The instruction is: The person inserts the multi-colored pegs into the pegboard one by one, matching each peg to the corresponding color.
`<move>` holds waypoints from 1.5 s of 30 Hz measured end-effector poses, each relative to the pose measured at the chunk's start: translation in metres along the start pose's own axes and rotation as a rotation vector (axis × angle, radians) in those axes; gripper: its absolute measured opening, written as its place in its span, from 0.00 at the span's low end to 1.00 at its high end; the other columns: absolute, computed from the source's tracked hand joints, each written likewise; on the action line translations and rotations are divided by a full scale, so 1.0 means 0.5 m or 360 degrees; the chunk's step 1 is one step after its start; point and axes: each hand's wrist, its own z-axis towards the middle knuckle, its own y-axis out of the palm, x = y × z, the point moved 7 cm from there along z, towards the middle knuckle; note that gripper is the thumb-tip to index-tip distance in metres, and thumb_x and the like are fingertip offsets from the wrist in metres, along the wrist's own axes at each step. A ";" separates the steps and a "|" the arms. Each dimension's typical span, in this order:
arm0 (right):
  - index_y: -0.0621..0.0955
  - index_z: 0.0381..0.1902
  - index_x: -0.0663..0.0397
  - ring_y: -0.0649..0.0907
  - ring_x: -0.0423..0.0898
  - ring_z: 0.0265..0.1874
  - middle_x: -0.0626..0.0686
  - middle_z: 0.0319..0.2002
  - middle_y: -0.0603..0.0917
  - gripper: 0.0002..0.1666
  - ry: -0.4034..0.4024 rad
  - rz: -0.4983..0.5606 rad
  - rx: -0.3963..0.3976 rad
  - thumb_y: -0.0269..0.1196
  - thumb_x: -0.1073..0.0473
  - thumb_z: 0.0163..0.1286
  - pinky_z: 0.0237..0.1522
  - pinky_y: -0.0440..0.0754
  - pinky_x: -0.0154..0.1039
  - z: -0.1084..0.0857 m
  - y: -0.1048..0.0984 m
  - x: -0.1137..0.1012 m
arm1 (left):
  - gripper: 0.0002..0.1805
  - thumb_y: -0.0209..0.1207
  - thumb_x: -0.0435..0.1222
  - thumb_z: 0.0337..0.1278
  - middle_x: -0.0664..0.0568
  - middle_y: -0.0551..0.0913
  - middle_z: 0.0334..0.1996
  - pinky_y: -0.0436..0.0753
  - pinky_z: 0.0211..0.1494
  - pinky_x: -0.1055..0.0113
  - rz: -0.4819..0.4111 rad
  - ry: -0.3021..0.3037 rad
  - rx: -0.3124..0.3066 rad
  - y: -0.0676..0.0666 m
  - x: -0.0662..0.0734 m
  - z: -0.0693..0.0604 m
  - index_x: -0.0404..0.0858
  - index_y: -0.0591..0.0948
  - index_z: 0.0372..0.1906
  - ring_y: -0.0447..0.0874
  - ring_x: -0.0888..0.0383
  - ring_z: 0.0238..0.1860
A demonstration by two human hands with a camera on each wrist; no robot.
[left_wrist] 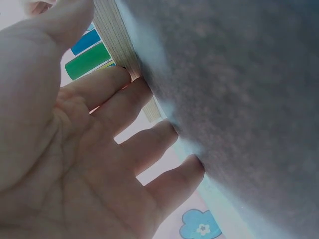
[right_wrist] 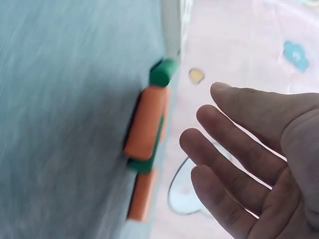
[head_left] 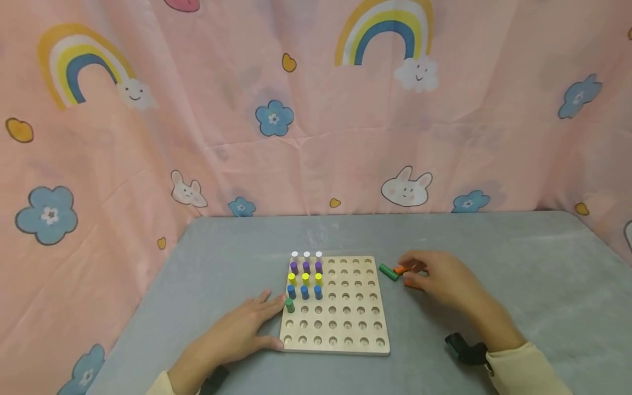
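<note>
A square wooden pegboard lies on the grey table. On its left side stand rows of white pegs, purple pegs, yellow pegs and blue pegs, plus one green peg. Spread fingers of my left hand touch the board's left edge; they hold nothing. My right hand hovers over loose pegs right of the board. Among these are a green peg and several orange pegs. In the right wrist view, its fingers are loosely bent, apart from the pegs, holding nothing.
Behind the table hangs a pink curtain with rainbows, flowers and rabbits. Black wrist straps, one at the right wrist, sit close to the tabletop. Many holes in the board's right and front parts hold no peg.
</note>
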 end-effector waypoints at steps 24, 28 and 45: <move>0.85 0.49 0.47 0.83 0.44 0.36 0.46 0.39 0.88 0.16 -0.0001 -0.0210 -0.0201 0.71 0.60 0.62 0.40 0.83 0.50 0.013 0.029 0.057 | 0.51 0.62 0.66 0.47 0.50 0.64 0.76 0.61 0.75 0.38 -0.0006 -0.0006 -0.0002 -0.001 -0.003 -0.002 0.48 0.65 0.75 0.56 0.41 0.78; 0.85 0.48 0.46 0.82 0.43 0.34 0.46 0.37 0.88 0.16 -0.0008 -0.0205 -0.0190 0.70 0.61 0.62 0.39 0.83 0.49 0.011 0.027 0.057 | 0.51 0.62 0.66 0.46 0.50 0.64 0.76 0.61 0.75 0.38 -0.0008 -0.0008 0.0002 -0.001 -0.002 -0.001 0.48 0.65 0.75 0.56 0.41 0.78; 0.84 0.52 0.47 0.85 0.53 0.45 0.54 0.47 0.87 0.16 0.0047 -0.0024 -0.0066 0.66 0.61 0.67 0.44 0.84 0.55 -0.007 0.008 0.066 | 0.51 0.62 0.66 0.47 0.49 0.64 0.76 0.62 0.75 0.37 -0.0012 0.0000 -0.0001 -0.003 -0.001 -0.001 0.49 0.65 0.76 0.56 0.40 0.78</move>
